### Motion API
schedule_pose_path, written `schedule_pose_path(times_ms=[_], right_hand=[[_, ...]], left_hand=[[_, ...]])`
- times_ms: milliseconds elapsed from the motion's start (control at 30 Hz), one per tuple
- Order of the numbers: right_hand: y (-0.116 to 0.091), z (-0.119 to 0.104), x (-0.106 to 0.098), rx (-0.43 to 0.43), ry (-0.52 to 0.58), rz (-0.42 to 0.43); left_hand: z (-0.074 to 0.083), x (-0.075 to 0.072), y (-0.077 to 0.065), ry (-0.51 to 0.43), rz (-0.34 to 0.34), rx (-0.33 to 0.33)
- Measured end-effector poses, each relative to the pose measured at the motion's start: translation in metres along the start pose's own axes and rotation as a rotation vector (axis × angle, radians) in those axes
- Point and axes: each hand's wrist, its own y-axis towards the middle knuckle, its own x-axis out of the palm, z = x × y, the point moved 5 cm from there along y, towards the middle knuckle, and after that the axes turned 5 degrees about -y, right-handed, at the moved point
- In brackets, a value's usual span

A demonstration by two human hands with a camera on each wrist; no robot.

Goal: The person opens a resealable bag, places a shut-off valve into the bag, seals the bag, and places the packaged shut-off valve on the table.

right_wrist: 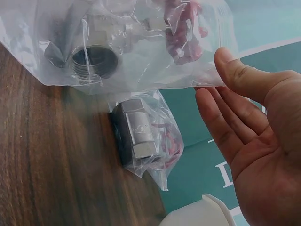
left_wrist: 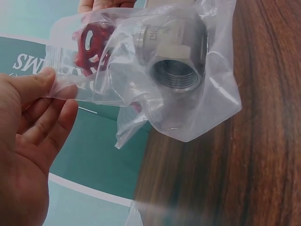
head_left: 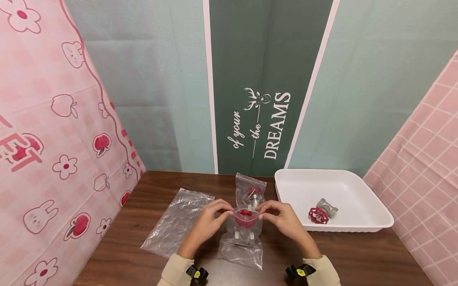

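A clear zip bag [head_left: 240, 254] stands on the table between both hands, its mouth facing up. Inside it is a metal gate valve [left_wrist: 176, 70] with a red handwheel [head_left: 245, 219]. My left hand [head_left: 212, 219] pinches the left end of the bag's mouth between thumb and fingers. At the opposite end, my right hand [head_left: 280, 217] pinches the rim the same way. Just behind, a second bagged valve [right_wrist: 136, 132] with a red handwheel lies on the table. A flat clear zip bag [head_left: 175, 224] lies to the left, near my left forearm.
At the right stands a white tray [head_left: 297, 190] holding an unbagged valve [head_left: 327, 208] with a red handwheel [head_left: 317, 215]. The brown wooden table [head_left: 118, 246] ends at fabric backdrops behind and on both sides.
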Motion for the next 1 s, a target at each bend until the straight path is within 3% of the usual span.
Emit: schedule_pose_path(times_ms=[367, 700, 1000], right_hand=[[-0.003, 0.0, -0.004, -0.021, 0.03, 0.016], [-0.007, -0.002, -0.007, 0.01, 0.026, 0.031], [-0.007, -0.009, -0.012, -0.022, 0.024, 0.052]], left_hand=[[0.005, -0.001, 0.0, -0.04, -0.015, -0.001], [0.008, -0.003, -0.001, -0.022, -0.006, 0.062], [0.016, -0.004, 0.001, 0.01, -0.004, 0.127]])
